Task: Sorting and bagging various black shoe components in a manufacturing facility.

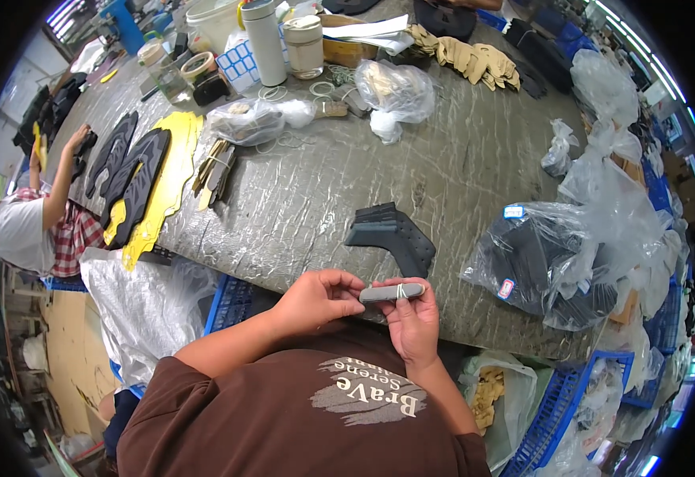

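Close in front of my body, a small bundle of grey strips [379, 294] is held level over the table's near edge. White string or elastic band is wound around it near its right end. My right hand [412, 324] grips that end, thumb in front and fingers behind. My left hand [315, 300] is closed at the left end, its thumb and fingertips drawn together. What they pinch there, if anything, is too small to make out. Just beyond the hands lies a stack of black angled pieces [395, 236] with small dots on it.
A clear bag of black pieces [546, 262] lies at the right. Further left are tied strips [216, 171] and a yellow sheet [164, 183] under black cut pieces. A flask [264, 44], jars and gloves [474, 60] stand or lie at the back. Another person [29, 226] works at the left.
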A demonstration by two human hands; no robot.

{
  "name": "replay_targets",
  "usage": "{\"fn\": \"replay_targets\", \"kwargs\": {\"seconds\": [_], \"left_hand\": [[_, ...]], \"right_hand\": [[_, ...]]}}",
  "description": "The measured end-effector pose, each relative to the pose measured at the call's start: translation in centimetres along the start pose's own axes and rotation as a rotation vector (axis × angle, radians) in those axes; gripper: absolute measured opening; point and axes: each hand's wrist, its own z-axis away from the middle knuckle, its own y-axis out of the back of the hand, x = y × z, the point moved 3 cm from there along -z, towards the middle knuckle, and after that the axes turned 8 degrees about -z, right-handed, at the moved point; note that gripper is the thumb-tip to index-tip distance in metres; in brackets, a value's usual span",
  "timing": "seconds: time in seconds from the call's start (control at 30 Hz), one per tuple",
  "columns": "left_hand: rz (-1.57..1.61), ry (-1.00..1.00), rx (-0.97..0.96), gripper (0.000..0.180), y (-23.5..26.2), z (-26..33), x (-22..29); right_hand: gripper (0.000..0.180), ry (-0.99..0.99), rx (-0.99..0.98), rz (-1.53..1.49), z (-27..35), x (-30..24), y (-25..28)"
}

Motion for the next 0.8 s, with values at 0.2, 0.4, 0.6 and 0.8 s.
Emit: {"fn": "replay_targets", "kwargs": {"seconds": [0.2, 0.4, 0.6, 0.8], "left_hand": [[0.341, 0.164, -0.033, 0.022, -0.2, -0.9, -0.8], [0.59, 0.196, -0.134, 0.021, 0.3, -1.4, -0.9], [0.627, 0.196, -0.177, 0.021, 0.4, -1.6, -1.4], [0.597, 0.146, -0.114, 0.023, 0.6, -1.6, -1.5]], "right_hand": [[0.017, 0.133, -0.006, 0.397, 0.2, -0.2, 0.2], [0.018, 0.119, 0.091, 0.355, 0.3, 0.0, 1.1], [0.019, 0.13, 0.101, 0.329, 0.3, 0.0, 1.5], [0.021, 0.138, 0.052, 0.374, 0.2, -0.1, 1.6]]}}
